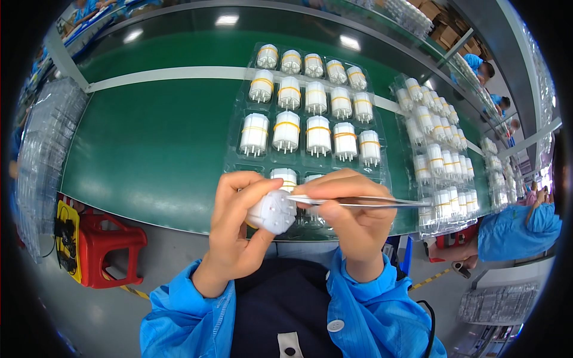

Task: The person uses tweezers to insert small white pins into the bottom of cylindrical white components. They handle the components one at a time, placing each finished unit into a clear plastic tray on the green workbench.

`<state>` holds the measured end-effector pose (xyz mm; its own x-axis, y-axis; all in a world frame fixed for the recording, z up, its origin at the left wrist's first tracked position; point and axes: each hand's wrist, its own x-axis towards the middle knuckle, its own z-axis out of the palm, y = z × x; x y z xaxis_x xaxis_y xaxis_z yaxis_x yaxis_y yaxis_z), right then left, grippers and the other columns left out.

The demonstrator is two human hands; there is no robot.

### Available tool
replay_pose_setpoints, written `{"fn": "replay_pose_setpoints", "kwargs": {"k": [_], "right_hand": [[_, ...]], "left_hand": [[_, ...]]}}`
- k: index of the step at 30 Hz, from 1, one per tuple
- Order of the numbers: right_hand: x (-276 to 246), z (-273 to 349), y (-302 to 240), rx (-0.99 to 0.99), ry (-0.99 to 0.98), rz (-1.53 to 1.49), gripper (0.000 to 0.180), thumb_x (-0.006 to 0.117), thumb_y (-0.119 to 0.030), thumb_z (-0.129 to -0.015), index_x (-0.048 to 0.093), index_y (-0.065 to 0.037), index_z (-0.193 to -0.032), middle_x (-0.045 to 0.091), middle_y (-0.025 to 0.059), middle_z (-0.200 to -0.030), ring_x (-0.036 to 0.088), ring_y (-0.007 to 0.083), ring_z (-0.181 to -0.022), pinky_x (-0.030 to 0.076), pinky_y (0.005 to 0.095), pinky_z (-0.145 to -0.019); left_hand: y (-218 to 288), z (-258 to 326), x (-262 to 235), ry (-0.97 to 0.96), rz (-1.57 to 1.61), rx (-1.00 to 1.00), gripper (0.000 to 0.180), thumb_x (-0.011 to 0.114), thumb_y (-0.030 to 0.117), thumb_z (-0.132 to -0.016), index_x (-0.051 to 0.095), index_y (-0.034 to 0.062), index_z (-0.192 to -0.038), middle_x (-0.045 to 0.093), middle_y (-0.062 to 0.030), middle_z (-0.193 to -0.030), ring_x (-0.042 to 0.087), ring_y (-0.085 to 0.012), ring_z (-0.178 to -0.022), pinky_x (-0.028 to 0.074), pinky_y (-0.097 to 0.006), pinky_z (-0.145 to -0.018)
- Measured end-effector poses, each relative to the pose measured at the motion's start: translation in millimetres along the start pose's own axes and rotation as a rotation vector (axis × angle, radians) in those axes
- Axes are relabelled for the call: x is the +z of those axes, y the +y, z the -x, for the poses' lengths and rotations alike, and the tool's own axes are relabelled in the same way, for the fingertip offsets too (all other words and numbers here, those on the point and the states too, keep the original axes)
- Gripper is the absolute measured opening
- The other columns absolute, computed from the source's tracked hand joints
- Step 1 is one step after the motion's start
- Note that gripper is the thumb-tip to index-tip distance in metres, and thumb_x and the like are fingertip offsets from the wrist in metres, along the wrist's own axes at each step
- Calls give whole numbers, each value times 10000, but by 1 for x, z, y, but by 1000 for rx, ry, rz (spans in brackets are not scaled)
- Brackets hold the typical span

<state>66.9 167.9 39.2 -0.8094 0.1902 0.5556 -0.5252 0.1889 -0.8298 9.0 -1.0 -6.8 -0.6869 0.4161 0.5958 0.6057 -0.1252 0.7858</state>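
Room left of left hand [234, 235] over green belt [155, 143]; tray [276, 159] (white cylinders [318, 135]) blocks ahead.

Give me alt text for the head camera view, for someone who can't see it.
A person's left hand holds a white cylinder while the right hand points metal tweezers at its end. Beyond, on a green table, a clear plastic tray holds rows of yellow-banded white cylinders.

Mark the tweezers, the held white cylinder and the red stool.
Tweezers [371, 201]: head view, metal shank.
Held white cylinder [276, 216]: head view, end face.
Red stool [122, 239]: head view, seat edge.
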Motion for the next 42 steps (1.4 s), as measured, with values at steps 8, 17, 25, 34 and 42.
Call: {"fn": "replay_pose_setpoints", "kwargs": {"k": [8, 17, 25, 34, 42], "right_hand": [[6, 18, 3, 39, 122, -211, 133, 624, -3, -904, 655, 87, -997, 696, 217, -968, 692, 241, -881, 567, 339, -781], [9, 19, 3, -23, 121, -46, 126, 658, 18, -871, 669, 65, -988, 716, 208, -954, 695, 230, -867, 560, 311, -762], [8, 18, 4, -28, 117, -27, 118, 655, 17, -877, 668, 68, -983, 716, 202, -943, 694, 219, -844, 561, 301, -737], [7, 17, 2, -10, 104, -16, 95, 658, 43, -856, 679, 62, -947, 721, 181, -907, 693, 212, -801, 555, 290, -692], [7, 6, -11, -64, 4, 262, 108, 704, 55, -789, 705, 36, -895, 716, 162, -856, 694, 229, -749, 543, 288, -645]], "left_hand": [[1, 1, 0, -13, 27, -1, 529, 667, -85, -738, 580, -42, -1257, 502, -174, -1141, 542, -261, -1010, 468, -335, -870], [1, 1, 1, 12, -32, 8, 540, 661, -111, -723, 586, -35, -1253, 509, -171, -1130, 556, -262, -990, 481, -335, -855], [1, 1, 1, 20, -47, 28, 541, 661, -112, -717, 590, -33, -1247, 513, -174, -1124, 560, -267, -983, 486, -341, -845], [-1, 1, 3, 53, -102, 81, 551, 653, -125, -686, 604, -32, -1228, 525, -177, -1095, 561, -279, -972, 484, -341, -824], [-4, 1, 2, 42, -150, 134, 593, 628, -143, -627, 611, -28, -1208, 527, -174, -1083, 550, -294, -968, 474, -357, -815]]}}
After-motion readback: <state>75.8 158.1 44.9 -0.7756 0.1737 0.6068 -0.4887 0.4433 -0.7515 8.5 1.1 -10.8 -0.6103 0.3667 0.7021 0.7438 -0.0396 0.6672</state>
